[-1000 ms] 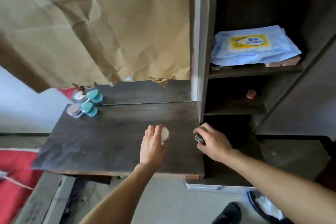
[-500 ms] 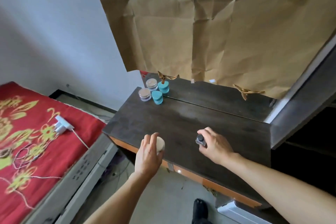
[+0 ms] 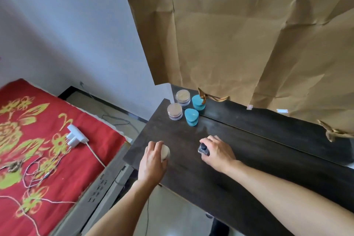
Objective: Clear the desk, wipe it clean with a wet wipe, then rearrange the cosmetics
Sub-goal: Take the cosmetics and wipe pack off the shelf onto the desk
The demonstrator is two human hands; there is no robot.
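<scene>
Head view: dark wooden worktop point(image 3: 239, 159) is the reference for everything below.

Left hand point(image 3: 153, 161) sits over the worktop's near-left corner, fingers point(image 3: 153, 146) curled around a round cream-coloured jar point(image 3: 165, 152). The jar's lid edge shows past the knuckles; can't tell whether its base touches the worktop.

Right hand point(image 3: 218, 152) is nearer the worktop's middle, to the right of the left hand and well apart from it. Its fingers pinch a small clear bottle with a black cap point(image 3: 203, 148), upright, held at the sides. Bottom of the bottle looks at or just above the surface; contact not resolvable.

At the worktop's far-left corner: a clear jar with beige contents point(image 3: 174, 111) and a teal rounded container point(image 3: 191, 117) just beside it, both standing upright on the surface. Right behind them a second beige jar and a second teal shape show, mirror-like; can't tell reflection from real items.

Crumpled brown paper point(image 3: 249, 34) covers the wall area above the worktop's far edge.

Left of the worktop, lower down: a bed with a red and yellow floral cover point(image 3: 38, 149), with a white plug adapter point(image 3: 75, 137) and tangled cables point(image 3: 34, 170) lying on it.
</scene>
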